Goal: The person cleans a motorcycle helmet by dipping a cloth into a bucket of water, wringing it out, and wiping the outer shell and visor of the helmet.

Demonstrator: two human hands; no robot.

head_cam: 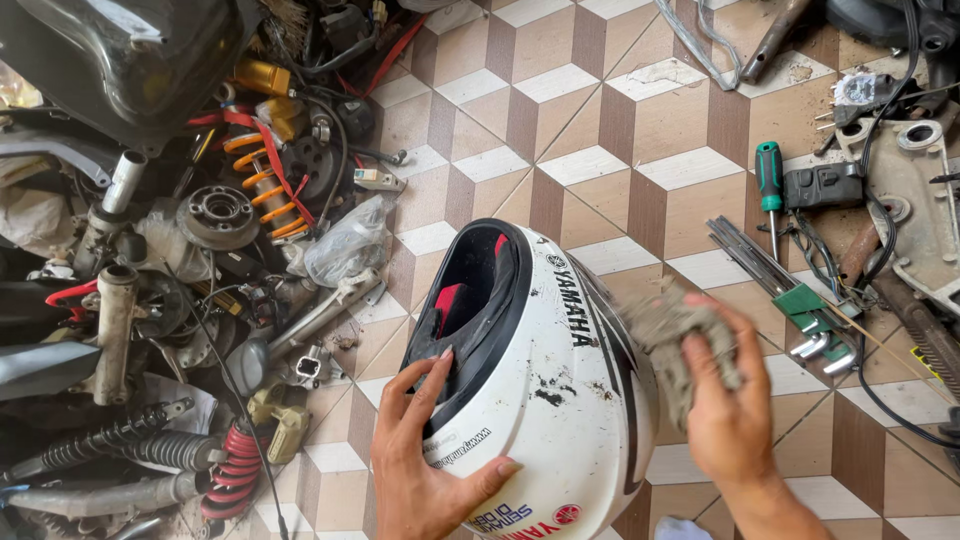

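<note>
Floor tiles [600, 110] in a brown, tan and white cube pattern carry everything here, and my work sits low in the middle of them. Largest is the white motorcycle helmet [555, 390], lying on the tiles with its dark opening turned up and to the left; black lettering runs along its crown, a small round red emblem and red and blue lettering sit near its lower rim, and black grime spots mark the shell. My left hand [425, 460] is closed on the opening's rim, fingers curled inside and thumb across the shell. My right hand [725, 405] grips a grey crumpled rag [672, 335], blurred, against the helmet's right side.

I judge the step to be wiping the shell; the next move, I think, calls for a steady left hold while the rag goes to the grime spots.

Left of the helmet lies a heap of motorcycle parts, with an orange coil spring [262, 185], a red shock spring [232, 470] and a clear plastic bag [345, 245]. To the right lie a green-handled screwdriver [769, 180] and a small green card packet [800, 300] beside metal rods.
</note>
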